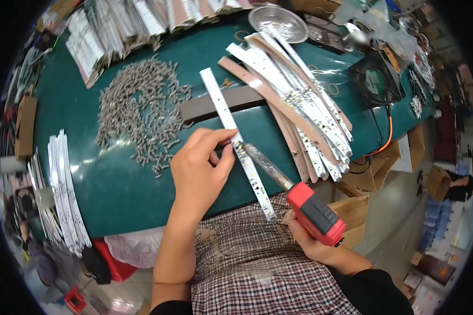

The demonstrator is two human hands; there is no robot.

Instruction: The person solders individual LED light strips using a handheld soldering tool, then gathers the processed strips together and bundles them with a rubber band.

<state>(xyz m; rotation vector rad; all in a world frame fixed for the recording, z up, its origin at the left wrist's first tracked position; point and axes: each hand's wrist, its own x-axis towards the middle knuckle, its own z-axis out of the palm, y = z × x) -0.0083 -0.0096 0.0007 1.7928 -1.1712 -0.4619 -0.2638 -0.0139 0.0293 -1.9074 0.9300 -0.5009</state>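
Note:
A white LED strip (252, 177) slants from the brown block (198, 108) towards my lap, its lower end over the checked apron. My left hand (201, 164) is closed in a pinch at the strip's left edge, about halfway along. Any small part between the fingertips is hidden. In my right hand (311, 242) is a red-and-black power tool (315, 212) with a long metal barrel. The barrel's tip meets the strip beside my left fingertips. Left of the block lies a heap of small metal fasteners (142, 97).
More LED strips (305, 113) fan out in a stack on the right. A metal dish (278, 24) and a black fan (376, 79) stand behind them. White strip bundles (115, 31) line the far edge of the green table (110, 194); others (65, 194) lie at left.

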